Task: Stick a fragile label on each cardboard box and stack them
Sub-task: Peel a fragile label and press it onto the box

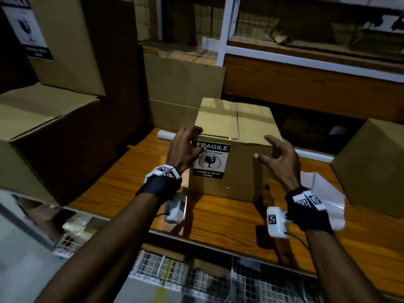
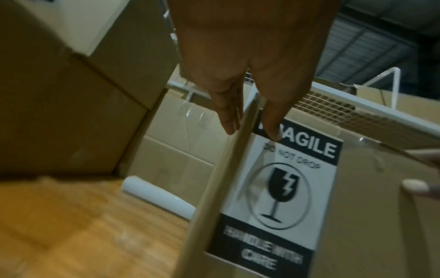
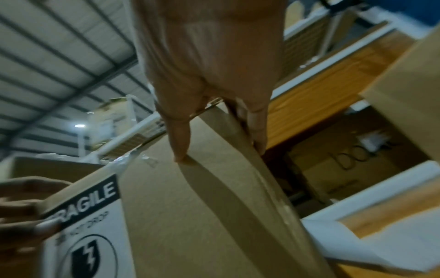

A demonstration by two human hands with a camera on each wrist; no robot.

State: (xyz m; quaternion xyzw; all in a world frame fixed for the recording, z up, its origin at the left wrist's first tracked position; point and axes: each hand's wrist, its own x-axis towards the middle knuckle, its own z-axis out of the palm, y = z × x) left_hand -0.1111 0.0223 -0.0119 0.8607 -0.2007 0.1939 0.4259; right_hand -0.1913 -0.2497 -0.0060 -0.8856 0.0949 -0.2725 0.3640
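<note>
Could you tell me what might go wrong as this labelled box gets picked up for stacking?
The left hand grips the box at one top corner, thumb on the label, so it could smudge or peel it. The right hand has spread fingers at the opposite edge, so the hold may be weak and the box could slip. The roll and loose sheet beside it might get knocked.
</note>
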